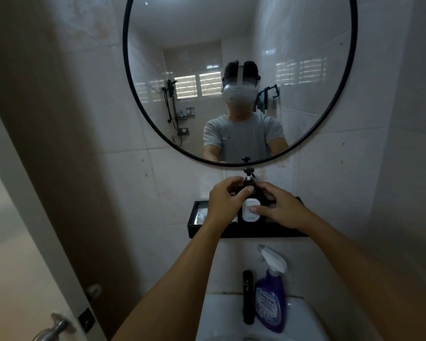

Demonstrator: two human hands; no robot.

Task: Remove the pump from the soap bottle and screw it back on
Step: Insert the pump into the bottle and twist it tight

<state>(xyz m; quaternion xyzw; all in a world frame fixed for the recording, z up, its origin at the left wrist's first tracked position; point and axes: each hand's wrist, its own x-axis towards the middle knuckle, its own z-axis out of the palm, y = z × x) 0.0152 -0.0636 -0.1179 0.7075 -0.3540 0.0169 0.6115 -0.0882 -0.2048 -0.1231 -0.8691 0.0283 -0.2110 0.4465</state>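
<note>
A dark soap bottle [250,212] with a white label stands upright on a black wall shelf [246,231] under the mirror. Its black pump [248,172] sticks up from the neck. My left hand [225,201] wraps the bottle's shoulder and collar from the left, with the thumb across the front. My right hand [279,209] grips the bottle body from the right, the thumb lying on the label. The neck joint is mostly hidden by my fingers.
A round black-framed mirror [241,77] hangs above the shelf. Below are a white sink [231,318], a black tap [248,296] and a purple spray bottle [271,299]. A door with a metal handle [53,328] stands at the left.
</note>
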